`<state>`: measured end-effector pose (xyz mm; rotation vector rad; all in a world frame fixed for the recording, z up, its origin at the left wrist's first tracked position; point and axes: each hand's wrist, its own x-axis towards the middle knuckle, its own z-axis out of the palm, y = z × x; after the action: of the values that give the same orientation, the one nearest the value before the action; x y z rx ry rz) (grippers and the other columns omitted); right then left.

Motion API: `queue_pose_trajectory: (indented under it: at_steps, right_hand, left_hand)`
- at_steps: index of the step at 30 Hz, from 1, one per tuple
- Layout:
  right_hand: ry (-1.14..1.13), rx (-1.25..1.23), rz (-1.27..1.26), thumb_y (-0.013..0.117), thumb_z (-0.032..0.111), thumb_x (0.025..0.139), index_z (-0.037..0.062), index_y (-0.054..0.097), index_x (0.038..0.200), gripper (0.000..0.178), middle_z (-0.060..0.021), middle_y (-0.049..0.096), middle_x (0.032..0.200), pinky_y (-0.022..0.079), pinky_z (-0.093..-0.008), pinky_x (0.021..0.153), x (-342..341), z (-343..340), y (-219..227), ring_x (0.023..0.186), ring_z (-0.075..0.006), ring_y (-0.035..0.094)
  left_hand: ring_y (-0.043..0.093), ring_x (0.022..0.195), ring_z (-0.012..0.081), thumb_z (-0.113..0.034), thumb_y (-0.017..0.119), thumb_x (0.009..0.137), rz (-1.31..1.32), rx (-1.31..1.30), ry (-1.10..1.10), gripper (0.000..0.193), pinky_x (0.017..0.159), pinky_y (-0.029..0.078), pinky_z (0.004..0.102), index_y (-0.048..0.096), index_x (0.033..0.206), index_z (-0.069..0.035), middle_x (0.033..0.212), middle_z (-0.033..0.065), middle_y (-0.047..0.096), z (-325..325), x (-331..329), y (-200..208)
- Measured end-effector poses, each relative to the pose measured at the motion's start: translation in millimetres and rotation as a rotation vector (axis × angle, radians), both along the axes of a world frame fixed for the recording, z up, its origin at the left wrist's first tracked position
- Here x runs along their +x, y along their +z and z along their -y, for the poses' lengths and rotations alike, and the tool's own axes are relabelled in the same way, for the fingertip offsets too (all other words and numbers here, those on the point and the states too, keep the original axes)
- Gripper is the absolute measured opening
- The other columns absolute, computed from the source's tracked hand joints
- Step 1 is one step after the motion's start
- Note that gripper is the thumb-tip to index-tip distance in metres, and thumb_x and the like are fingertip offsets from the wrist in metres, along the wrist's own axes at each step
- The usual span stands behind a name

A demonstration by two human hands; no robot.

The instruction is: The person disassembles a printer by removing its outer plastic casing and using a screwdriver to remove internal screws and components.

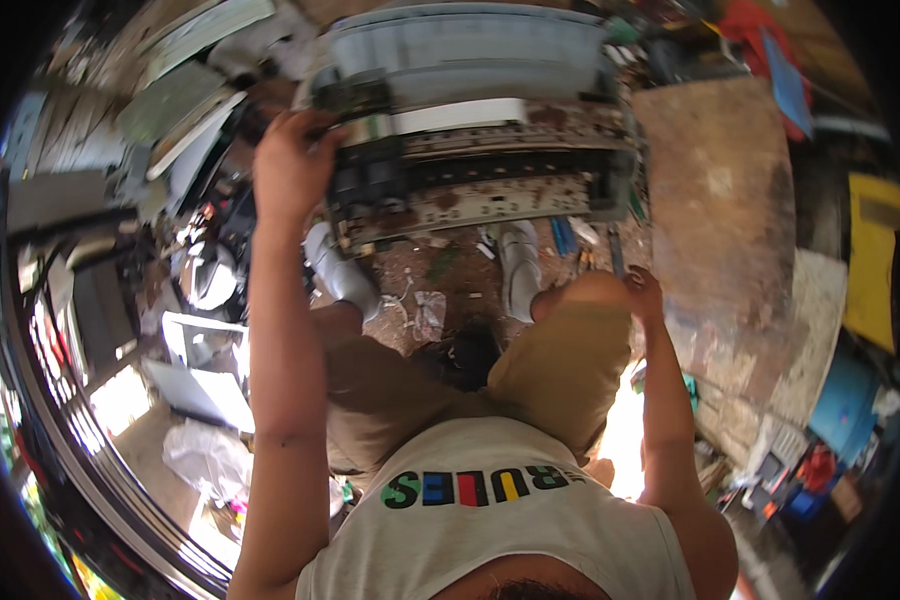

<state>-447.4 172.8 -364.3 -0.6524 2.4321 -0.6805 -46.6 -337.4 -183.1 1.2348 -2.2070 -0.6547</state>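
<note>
In front of me on the ground stands a long, stripped machine frame [500,195], metal with rusty patches, which looks like the inside of a printer. My left hand [295,165] is at its left end, slightly blurred, with fingers and thumb closed on the edge of a black boxy part [365,180]. Beside my right knee is my right hand [645,293], its fingers curled at the near end of a slim dark-grey tool [616,248]. The knee partly hides this grip, and the tool's kind is unclear.
A grey-blue bin [470,50] stands behind the frame. At right lie a worn wooden board [720,190], a yellow panel [875,260] and a blue container [845,405]. Scrap panels [175,105] and a white frame [205,345] crowd the left. Small debris lies between my feet.
</note>
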Motion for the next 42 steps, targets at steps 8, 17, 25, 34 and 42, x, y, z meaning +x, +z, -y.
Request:
queue_pose_trajectory:
  at_steps: [8,17,25,34,42]
  right_hand:
    - [-0.133,0.177,0.05,0.068,0.033,0.087,0.0071,0.068,0.121,0.042,-0.017,0.074,0.102,0.056,-0.0373,0.084,33,-34,-18,0.096,-0.0292,0.072]
    - [-0.211,0.273,0.177,0.07,0.041,0.083,0.0061,0.068,0.122,0.052,-0.0199,0.072,0.112,0.053,-0.0415,0.091,52,-133,-82,0.106,-0.0341,0.069]
    - [-0.211,0.299,0.104,0.073,0.039,0.085,0.005,0.067,0.123,0.051,-0.023,0.07,0.116,0.053,-0.0389,0.092,45,-157,-132,0.109,-0.0325,0.068]
    - [-0.437,0.4,0.253,0.07,0.038,0.083,0.0102,0.071,0.11,0.039,-0.0188,0.072,0.108,0.054,-0.043,0.09,59,-122,-171,0.104,-0.0359,0.069]
    - [-0.545,0.433,0.011,0.071,0.041,0.081,0.0091,0.064,0.117,0.049,-0.024,0.068,0.112,0.052,-0.051,0.091,105,-85,-165,0.107,-0.0429,0.065]
  left_hand:
    - [0.072,0.085,0.0216,-0.022,0.075,0.089,0.023,0.008,0.041,0.025,0.078,0.055,0.0316,0.071,0.105,-0.003,0.097,0.0121,0.073,-4,-8,-2]
    - [0.066,0.079,0.0095,-0.021,0.071,0.095,-0.2,0.052,0.181,0.022,0.075,0.052,0.0251,0.069,0.103,-0.001,0.089,0.0043,0.071,-6,13,-10]
    - [0.068,0.086,0.0236,-0.004,0.075,0.085,-0.023,-0.218,-0.42,0.014,0.08,0.052,0.0324,0.068,0.097,-0.001,0.094,0.0109,0.07,-116,-137,56]
    - [0.068,0.084,0.0271,0.0,0.072,0.083,0.214,-0.097,-0.659,0.01,0.077,0.053,0.0365,0.067,0.091,-0.003,0.091,0.0115,0.07,-177,-117,25]
    - [0.066,0.078,0.0303,0.003,0.069,0.077,0.312,0.132,-0.681,0.013,0.07,0.052,0.0395,0.065,0.088,-0.002,0.087,0.0121,0.067,-215,-89,-11]
